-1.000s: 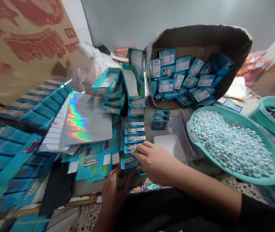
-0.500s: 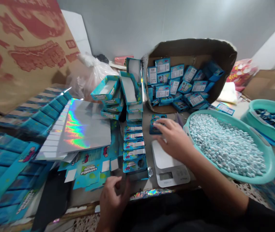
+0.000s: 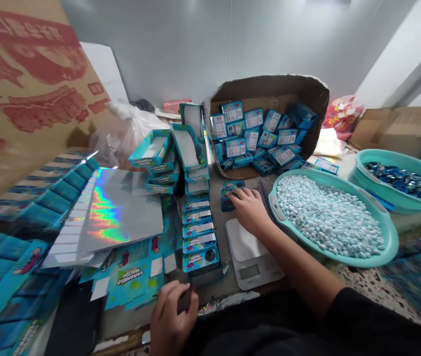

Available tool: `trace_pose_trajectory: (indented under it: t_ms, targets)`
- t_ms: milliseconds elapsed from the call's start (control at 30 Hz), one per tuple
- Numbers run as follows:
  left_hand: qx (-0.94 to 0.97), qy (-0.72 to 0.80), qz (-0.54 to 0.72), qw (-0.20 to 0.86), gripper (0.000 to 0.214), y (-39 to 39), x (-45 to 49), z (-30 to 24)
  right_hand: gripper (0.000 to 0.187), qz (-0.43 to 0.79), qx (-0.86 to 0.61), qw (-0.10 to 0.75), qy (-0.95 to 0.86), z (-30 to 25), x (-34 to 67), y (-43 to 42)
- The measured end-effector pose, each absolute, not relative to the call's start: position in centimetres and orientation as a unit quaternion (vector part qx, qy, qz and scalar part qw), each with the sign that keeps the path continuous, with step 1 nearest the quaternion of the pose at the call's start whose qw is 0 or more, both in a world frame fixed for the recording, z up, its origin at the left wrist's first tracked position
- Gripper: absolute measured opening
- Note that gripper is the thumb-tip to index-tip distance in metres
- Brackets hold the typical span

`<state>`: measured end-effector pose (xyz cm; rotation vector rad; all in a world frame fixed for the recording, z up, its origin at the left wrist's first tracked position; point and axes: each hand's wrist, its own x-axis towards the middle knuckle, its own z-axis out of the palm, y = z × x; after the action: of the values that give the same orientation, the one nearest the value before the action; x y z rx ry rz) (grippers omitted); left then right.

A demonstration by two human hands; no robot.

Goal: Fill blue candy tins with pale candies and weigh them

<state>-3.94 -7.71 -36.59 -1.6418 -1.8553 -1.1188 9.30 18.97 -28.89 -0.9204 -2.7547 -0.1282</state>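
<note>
My right hand (image 3: 250, 210) reaches past the white kitchen scale (image 3: 257, 274), fingers stretched out. Its fingertips touch or hover just over a small blue candy box (image 3: 228, 200); a firm grip does not show. Another blue box (image 3: 232, 184) lies right behind that one. Near the front edge of the table rests my left hand (image 3: 175, 311), loosely curled with thumb and forefinger apart and nothing visible between them. Just beyond it, a display tray (image 3: 206, 274) holds a row of small blue boxes (image 3: 200, 259). A small clear piece (image 3: 226, 268) lies beside the tray.
A teal basin (image 3: 388, 242) of pale blue candies stands at right, with a second basin (image 3: 362, 168) behind it. A tipped carton (image 3: 266, 86) holds many blue boxes. Stacked trays (image 3: 151, 160), silvery sheets (image 3: 125, 212) and flat printed cardboard (image 3: 132, 282) fill the left.
My view has shifted, so the scene sits further left. My right hand's fingers have come down closer to the blue box. My left hand stays near the table edge, its thumb now seen more clearly.
</note>
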Motion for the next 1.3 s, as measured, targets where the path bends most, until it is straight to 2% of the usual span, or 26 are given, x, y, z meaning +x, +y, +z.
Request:
trace_pose_trajectory:
  t_ms: [167,267,500,667,733,867,933,1033,1200,1233,1300]
  targets:
    - [-0.585,-0.677,-0.398,0.201,0.005,-7.9,-3.9,-36.8,0.016,-0.041,-0.344,0.149,-0.926,-29.4,9.1,19.1]
    - [-0.583,-0.68,-0.399,0.198,0.007,-8.0,-3.6,-36.8,0.01,-0.04,-0.367,0.158,-0.916,-29.5,9.1,19.0]
    - [-0.574,-0.686,-0.397,0.206,0.006,-7.9,-3.4,-36.8,0.014,-0.056,-0.404,0.177,-0.895,-30.0,10.4,18.3]
    - [-0.572,-0.693,-0.394,0.192,0.004,-8.0,-3.5,-37.2,0.021,-0.026,-0.356,0.2,-0.913,-30.3,10.5,18.8]
    - [-0.573,-0.696,-0.388,0.191,0.003,-8.1,-3.6,-37.4,0.023,-0.017,-0.293,0.248,-0.923,-29.2,10.9,18.5]
    - [-0.56,-0.706,-0.375,0.219,0.001,-8.2,-3.7,-37.9,0.028,0.003,-0.198,0.405,-0.893,-24.7,13.4,16.4]
    - [-0.561,-0.705,-0.366,0.232,0.003,-8.2,-3.9,-38.1,0.033,0.027,-0.192,0.423,-0.885,-22.9,15.0,15.3]
    - [-0.581,-0.7,-0.351,0.224,0.004,-8.3,-4.2,-38.1,0.039,0.053,-0.181,0.376,-0.907,-22.8,17.0,14.8]
    - [-0.584,-0.698,-0.344,0.231,0.003,-8.1,-4.2,-38.0,0.052,0.094,-0.21,0.157,-0.961,-26.1,18.6,15.5]
    - [-0.583,-0.7,-0.341,0.233,0.004,-8.1,-4.0,-38.0,0.053,0.096,-0.216,0.133,-0.963,-26.2,18.8,15.5]
    - [-0.582,-0.7,-0.342,0.232,0.003,-8.0,-3.6,-37.8,0.046,0.085,-0.218,0.141,-0.962,-25.5,19.2,15.3]
